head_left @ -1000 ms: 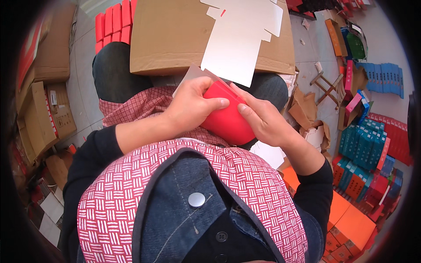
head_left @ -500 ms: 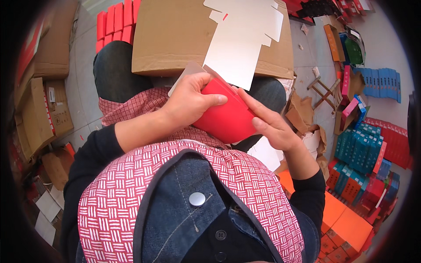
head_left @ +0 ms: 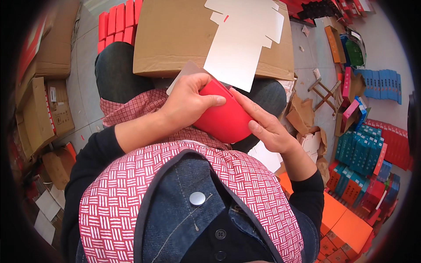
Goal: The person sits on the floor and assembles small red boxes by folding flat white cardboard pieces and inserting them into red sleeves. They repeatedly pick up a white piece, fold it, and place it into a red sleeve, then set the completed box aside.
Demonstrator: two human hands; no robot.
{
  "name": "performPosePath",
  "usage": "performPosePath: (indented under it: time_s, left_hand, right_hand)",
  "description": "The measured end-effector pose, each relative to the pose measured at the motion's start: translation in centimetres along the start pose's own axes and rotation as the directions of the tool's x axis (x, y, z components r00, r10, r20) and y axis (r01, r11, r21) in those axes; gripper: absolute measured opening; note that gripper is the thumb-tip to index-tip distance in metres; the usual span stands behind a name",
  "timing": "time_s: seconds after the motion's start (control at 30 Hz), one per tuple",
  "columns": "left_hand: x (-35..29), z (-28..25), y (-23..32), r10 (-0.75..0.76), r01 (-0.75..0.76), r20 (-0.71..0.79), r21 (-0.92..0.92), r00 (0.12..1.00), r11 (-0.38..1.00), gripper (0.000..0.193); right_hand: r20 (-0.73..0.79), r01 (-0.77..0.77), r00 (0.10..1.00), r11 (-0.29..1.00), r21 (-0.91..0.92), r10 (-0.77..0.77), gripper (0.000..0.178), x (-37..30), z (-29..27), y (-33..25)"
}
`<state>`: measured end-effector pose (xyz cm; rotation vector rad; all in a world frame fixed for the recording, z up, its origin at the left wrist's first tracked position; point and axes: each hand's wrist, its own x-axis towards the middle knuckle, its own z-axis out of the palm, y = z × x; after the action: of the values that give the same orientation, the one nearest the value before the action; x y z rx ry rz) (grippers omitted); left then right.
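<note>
between the left grip (head_left: pixel 188 94) and the right grip (head_left: pixel 274 131), above the lap, sits a red card piece (head_left: pixel 221 118), its visible face plain. the left grip is clamped on it, thumb flat on that face and fingers mostly hidden behind; the right grip lies loosely along its right edge, thumb and straight fingers apart. its long axis slants from far left to near right, with a greyish flap (head_left: pixel 186 71) pointing away past the left fingers. straight ahead of both grips, a brown carton (head_left: pixel 169 39) bears a white card blank (head_left: pixel 232 48), laid flat. ahead and left of the left grip stand red boxes (head_left: pixel 116 22) in rows; farther left, another carton (head_left: pixel 63 115) wears a white label (head_left: pixel 53 95), too small to read. well right of the right grip, pink boxes (head_left: pixel 347 83) stand at an open carton (head_left: pixel 359 83), inside or against it i cannot tell; nearby, blue packets (head_left: pixel 379 85) carry dark lettering and teal boxes (head_left: pixel 359 142) pale print.
</note>
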<state>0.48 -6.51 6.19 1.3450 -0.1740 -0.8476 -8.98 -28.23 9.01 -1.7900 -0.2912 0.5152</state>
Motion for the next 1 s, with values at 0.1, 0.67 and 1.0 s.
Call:
performPosePath:
  time_s: [0.1,0.67,1.0]
  left_hand:
    - [0.2,-0.1,-0.4,0.036,-0.035,-0.026,0.025,0.999,0.999,0.019]
    - [1.5,0.0,5.2,0.461,-0.477,0.174,0.529,0.870,0.701,0.029]
    - [3.4,-4.3,0.4,0.582,-0.484,-0.300,0.342,0.756,0.806,0.082]
  right_hand:
    - [0.009,0.021,1.000,1.000,0.014,-0.021,0.057,0.0,-0.1,-0.4]
    - [-0.236,-0.183,0.956,0.983,-0.020,0.174,0.079,3.1,-1.1,-4.1]
    - [-0.617,0.144,0.723,0.941,-0.306,-0.311,0.074,11.3,0.9,1.3]
